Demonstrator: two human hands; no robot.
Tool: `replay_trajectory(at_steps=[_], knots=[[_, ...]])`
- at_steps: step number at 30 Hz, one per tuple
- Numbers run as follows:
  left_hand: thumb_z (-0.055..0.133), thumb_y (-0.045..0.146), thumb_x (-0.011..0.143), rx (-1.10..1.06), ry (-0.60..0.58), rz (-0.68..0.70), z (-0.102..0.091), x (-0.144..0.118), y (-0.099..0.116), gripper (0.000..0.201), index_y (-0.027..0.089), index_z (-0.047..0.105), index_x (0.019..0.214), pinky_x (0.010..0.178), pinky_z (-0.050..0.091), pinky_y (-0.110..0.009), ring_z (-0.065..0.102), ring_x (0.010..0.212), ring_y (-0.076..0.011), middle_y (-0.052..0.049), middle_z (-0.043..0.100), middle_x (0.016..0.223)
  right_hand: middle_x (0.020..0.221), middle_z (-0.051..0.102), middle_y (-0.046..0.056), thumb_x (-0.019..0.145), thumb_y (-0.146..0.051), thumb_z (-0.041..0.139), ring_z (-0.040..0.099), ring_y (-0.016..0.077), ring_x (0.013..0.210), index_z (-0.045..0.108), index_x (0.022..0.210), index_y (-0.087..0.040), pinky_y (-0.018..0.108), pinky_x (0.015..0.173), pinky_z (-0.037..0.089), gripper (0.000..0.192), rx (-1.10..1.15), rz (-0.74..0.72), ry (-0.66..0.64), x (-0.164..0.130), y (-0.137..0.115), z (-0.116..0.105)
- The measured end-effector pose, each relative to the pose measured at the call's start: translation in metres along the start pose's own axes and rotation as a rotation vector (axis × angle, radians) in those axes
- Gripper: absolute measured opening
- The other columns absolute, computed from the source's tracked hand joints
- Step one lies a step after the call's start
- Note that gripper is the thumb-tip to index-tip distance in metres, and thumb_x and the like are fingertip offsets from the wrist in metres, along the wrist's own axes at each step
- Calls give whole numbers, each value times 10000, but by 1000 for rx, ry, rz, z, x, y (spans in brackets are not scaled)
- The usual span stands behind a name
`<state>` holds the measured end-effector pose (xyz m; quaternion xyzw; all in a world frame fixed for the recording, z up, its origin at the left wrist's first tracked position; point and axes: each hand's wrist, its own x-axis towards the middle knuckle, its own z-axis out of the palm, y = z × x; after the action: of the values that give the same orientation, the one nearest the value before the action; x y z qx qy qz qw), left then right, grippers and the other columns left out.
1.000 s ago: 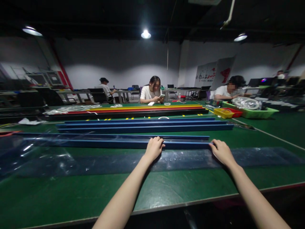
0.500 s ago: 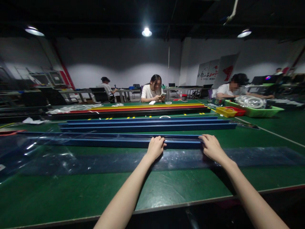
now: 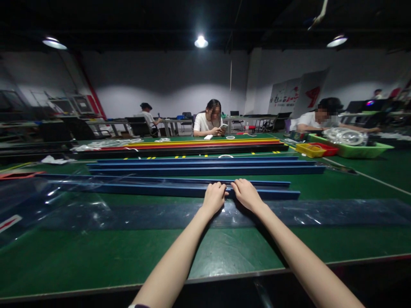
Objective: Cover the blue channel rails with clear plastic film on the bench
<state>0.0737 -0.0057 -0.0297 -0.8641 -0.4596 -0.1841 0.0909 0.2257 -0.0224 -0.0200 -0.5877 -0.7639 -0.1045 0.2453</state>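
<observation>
A long blue channel-shaped profile (image 3: pixel 269 194) lies crosswise in front of me. My left hand (image 3: pixel 215 197) is closed over its near wall, near the middle, fingers curled into the trough. My right hand (image 3: pixel 248 194) sits close beside it, gripping the same wall with bent fingers; the fingertips are partly hidden. A clear plastic strip (image 3: pixel 80 185) runs along the profile from the left, its loose part bending toward me with a red arrow label (image 3: pixel 10 223). Nearer to me, a flat clear plastic sheet (image 3: pixel 144 216) lies beneath my wrists.
More blue profiles (image 3: pixel 205 170) lie behind, then black, red and yellow ones (image 3: pixel 205 143). At back right are a green basket (image 3: pixel 366 149) with coiled material and a yellow tray (image 3: pixel 310 149). Several people sit beyond. The green table's front edge (image 3: pixel 237 276) is close to me.
My right hand has slid left along the blue profile, from near its right end to beside my left hand. My left hand stays at the profile. The view has shifted slightly.
</observation>
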Motion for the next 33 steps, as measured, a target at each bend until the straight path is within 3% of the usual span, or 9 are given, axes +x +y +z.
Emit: replay_trajectory(at_steps=[5, 11, 18, 25, 33], knots=[[449, 266, 873, -10, 8, 4, 0, 0, 0, 131, 177, 542, 898, 750, 348, -326, 526, 906, -200, -67, 575, 931, 772, 652, 86, 918, -397, 239, 588, 181, 731, 584, 739, -192, 261, 593, 334, 440, -84, 37, -4, 10, 4, 4], [439, 272, 878, 7, 23, 16, 2, 1, 0, 141, 174, 540, 882, 744, 348, -314, 532, 881, -195, -59, 578, 907, 775, 678, 113, 918, -406, 211, 617, 190, 680, 628, 739, -175, 257, 555, 326, 509, -130, 137, 5, 14, 4, 12], [451, 270, 876, -11, 22, 51, -1, -1, 0, 132, 184, 542, 918, 755, 356, -315, 531, 897, -195, -52, 575, 929, 759, 688, 118, 874, -313, 293, 623, 205, 664, 658, 700, -170, 276, 584, 367, 428, -158, 84, 1, 16, 12, 14], [480, 345, 866, -135, 54, 137, -5, -6, -5, 262, 206, 499, 1088, 823, 371, -279, 522, 969, -168, -39, 554, 1056, 718, 690, 107, 831, -299, 333, 608, 184, 625, 665, 653, -171, 266, 582, 355, 398, -173, 104, 17, 8, 31, 7], [518, 383, 839, -56, 59, 42, -15, -8, -23, 212, 181, 546, 900, 798, 352, -303, 526, 941, -184, -42, 587, 961, 654, 679, 85, 781, -323, 364, 594, 178, 618, 669, 603, -180, 260, 555, 303, 381, -246, 262, 46, -6, 66, -4]])
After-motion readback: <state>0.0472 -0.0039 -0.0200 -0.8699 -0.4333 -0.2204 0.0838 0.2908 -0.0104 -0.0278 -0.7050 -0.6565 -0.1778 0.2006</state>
